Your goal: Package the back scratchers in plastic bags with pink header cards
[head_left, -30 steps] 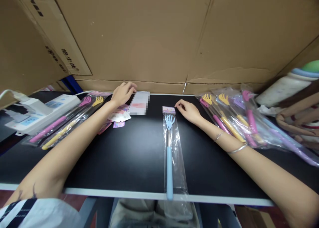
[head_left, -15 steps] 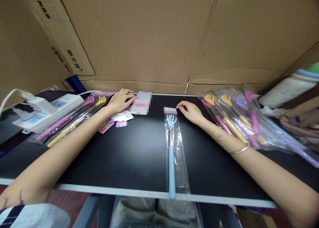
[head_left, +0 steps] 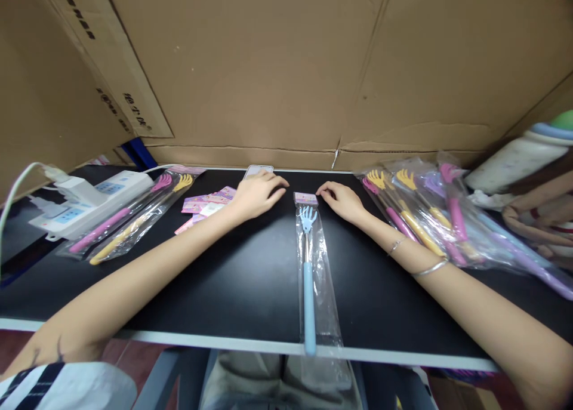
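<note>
A light-blue back scratcher [head_left: 308, 302] with a hand-shaped head lies in a clear plastic bag, its lower end over the table's front edge. A small printed card [head_left: 305, 199] sits at the top of the bag. My left hand [head_left: 259, 194] is open to the left of that card, thumb and fingers apart, partly covering a phone [head_left: 258, 170]. My right hand [head_left: 344, 202] rests just right of the card, fingers loosely bent, holding nothing. Behind my left wrist lie several pink and purple printed cards [head_left: 197, 204], partly hidden.
At the left, bagged pink and yellow back scratchers [head_left: 120, 237] lie beside a white power strip [head_left: 98, 201] with plugs in it. Several more bagged back scratchers [head_left: 421, 213] are piled at the right, near a white bottle [head_left: 519, 159]. A cardboard wall [head_left: 268, 70] closes the back.
My left hand has moved right from the cards and the phone's left side to in front of the phone, uncovering more of the cards. My right hand stays in place.
</note>
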`<state>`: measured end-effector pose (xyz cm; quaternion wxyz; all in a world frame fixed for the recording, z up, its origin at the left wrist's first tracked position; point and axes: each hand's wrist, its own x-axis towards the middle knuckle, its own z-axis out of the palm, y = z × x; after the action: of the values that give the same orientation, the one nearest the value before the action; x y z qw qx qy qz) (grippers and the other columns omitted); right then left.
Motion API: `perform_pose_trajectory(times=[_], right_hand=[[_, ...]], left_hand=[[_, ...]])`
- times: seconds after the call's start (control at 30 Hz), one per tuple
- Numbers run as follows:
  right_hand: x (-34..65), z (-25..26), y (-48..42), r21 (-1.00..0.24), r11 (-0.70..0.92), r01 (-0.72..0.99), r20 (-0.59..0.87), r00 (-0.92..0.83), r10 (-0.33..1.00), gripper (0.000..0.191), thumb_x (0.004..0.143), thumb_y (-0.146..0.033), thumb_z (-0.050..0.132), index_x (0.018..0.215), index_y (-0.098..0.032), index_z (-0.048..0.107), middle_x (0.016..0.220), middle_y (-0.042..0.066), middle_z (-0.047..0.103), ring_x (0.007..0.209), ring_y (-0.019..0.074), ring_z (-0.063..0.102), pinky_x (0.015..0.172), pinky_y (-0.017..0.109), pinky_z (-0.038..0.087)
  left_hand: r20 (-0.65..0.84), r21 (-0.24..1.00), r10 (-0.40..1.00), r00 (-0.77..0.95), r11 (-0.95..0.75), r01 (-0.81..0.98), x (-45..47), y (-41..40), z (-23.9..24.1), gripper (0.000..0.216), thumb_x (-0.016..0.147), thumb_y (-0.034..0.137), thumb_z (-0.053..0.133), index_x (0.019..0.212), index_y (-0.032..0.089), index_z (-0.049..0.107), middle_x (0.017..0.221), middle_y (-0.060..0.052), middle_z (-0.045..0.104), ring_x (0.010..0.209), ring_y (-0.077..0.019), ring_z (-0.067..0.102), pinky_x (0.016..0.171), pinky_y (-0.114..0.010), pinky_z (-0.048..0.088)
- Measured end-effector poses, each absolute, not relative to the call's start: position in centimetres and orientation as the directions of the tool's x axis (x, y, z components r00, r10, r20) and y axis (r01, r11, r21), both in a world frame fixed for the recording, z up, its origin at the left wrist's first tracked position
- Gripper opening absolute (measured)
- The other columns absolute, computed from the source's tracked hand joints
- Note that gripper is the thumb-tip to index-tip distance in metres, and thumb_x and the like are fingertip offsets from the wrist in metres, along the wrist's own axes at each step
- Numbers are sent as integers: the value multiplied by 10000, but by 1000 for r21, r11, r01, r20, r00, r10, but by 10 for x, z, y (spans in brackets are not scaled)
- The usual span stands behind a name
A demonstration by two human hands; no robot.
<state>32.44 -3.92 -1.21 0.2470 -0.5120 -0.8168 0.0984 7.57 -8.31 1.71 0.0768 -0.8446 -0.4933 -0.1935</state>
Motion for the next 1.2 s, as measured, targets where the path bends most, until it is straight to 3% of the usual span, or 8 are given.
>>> perform_pose_trajectory(times=[0.27, 0.43, 0.7, 0.93, 1.2], right_hand=[[324, -11, -41, -416, 440, 796, 294, -340, 893, 226, 863, -217, 446, 916, -210, 665, 845, 31, 682, 723, 171, 562, 636, 269, 363], [324, -10, -41, -388, 426, 817, 278, -336, 900, 231, 878, -250, 438, 943, -214, 656, 845, 35, 688, 774, 192, 586, 655, 280, 369], [323, -10, -43, -434, 437, 788, 282, -342, 896, 322, 929, -367, 353, 969, -205, 629, 1011, 62, 699, 917, 218, 623, 742, 293, 406], [320, -11, -44, -510, 510, 693, 312, -403, 860, 245, 871, -368, 449, 863, -197, 625, 746, 15, 665, 657, 159, 566, 650, 265, 392], [320, -9, -47, -579, 583, 570, 353, -469, 809, 227, 879, -379, 433, 796, -194, 537, 632, -4, 592, 607, 147, 539, 648, 256, 392]], left_hand=[[279, 84, 865, 417, -455, 887, 125, -78, 8, 400, 945, 445, 374, 1198, 198, 560, 1167, -85, 628, 1111, -254, 549, 882, -377, 453], [328, 153, 843, 427, -493, 856, 125, -79, 8, 372, 919, 458, 421, 1165, 217, 562, 1111, -51, 645, 1049, -241, 576, 840, -368, 470], [462, 189, 777, 427, -557, 809, 120, -81, -4, 270, 885, 364, 487, 1105, 221, 548, 1050, -30, 610, 1008, -206, 560, 768, -317, 478], [471, 200, 781, 411, -548, 812, 122, -83, -5, 262, 893, 325, 460, 1120, 218, 535, 1082, -47, 586, 1031, -205, 546, 763, -308, 479], [452, 228, 799, 397, -534, 814, 122, -83, -5, 268, 926, 335, 410, 1154, 243, 516, 1088, -43, 595, 1022, -206, 559, 751, -297, 470]])
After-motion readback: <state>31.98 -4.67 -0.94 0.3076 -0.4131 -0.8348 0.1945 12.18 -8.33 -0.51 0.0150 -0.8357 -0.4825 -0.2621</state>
